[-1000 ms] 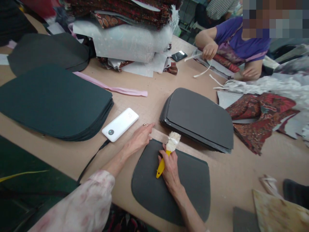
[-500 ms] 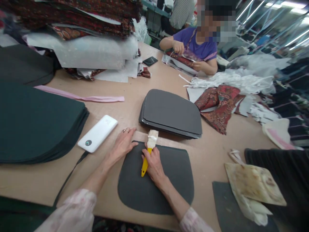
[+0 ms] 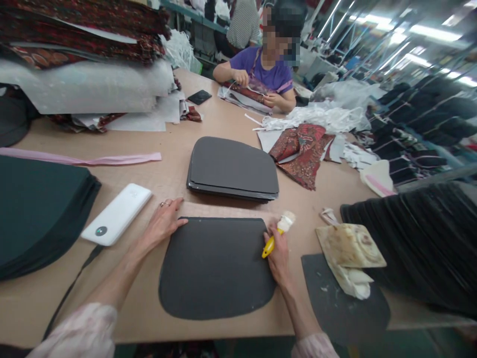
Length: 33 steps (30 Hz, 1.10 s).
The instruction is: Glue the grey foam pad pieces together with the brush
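Note:
A dark grey rounded panel (image 3: 218,271) lies flat on the table in front of me. My left hand (image 3: 164,221) rests at its upper left corner, fingers stretched out and a ring on one finger, holding nothing. At the panel's right edge, my right hand (image 3: 278,251) is closed around a paintbrush (image 3: 271,243) with a yellow handle. Its pale, whitish bristles point up and to the right, past the panel's edge. Just beyond the panel sits a stack of similar dark grey pieces (image 3: 233,164).
A white power bank (image 3: 117,214) with a cable lies left, beside a dark fabric stack (image 3: 40,209). A stained, yellowish container (image 3: 350,243) rests on another grey panel (image 3: 331,298) at right, near a black stack (image 3: 413,243). A co-worker (image 3: 257,74) handles patterned cloth across the table.
My right hand has moved with the paintbrush from the panel's upper middle to its right edge. My left hand stays at the upper left corner. The view has swung right.

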Each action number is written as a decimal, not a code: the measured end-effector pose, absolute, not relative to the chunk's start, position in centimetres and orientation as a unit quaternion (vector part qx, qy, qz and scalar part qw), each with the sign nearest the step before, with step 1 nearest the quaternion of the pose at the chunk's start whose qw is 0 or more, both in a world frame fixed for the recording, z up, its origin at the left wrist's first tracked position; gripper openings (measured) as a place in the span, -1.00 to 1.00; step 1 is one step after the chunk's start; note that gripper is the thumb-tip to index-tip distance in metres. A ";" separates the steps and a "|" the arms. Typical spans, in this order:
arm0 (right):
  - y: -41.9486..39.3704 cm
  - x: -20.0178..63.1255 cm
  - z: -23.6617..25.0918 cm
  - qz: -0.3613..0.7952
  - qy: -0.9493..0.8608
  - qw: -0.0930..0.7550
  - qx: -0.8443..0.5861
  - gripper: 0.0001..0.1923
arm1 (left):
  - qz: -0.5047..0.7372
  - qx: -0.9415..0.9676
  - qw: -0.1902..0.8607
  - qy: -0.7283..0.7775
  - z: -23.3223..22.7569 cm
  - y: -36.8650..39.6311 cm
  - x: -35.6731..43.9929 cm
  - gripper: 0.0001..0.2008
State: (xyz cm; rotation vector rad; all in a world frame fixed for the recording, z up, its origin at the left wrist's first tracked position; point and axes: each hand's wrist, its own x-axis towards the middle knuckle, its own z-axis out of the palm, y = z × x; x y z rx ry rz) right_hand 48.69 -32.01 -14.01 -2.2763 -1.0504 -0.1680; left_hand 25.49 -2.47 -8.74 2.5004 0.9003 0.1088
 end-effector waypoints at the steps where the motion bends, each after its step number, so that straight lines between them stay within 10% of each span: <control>1: -32.8 48.9 -13.8 -0.067 -0.382 0.317 -0.865 -0.68 | 0.044 0.917 0.224 0.328 -8.5 -2.7 25.7 -0.48; 13: -32.0 44.9 -15.6 -0.054 -0.474 0.344 -0.809 -0.75 | 0.099 0.966 0.089 0.223 -10.4 -17.1 32.3 -0.52; 33: -32.7 45.0 -17.6 -0.057 -0.495 0.384 -0.778 -0.51 | 0.107 0.902 0.030 0.417 -9.7 -16.6 22.3 -0.51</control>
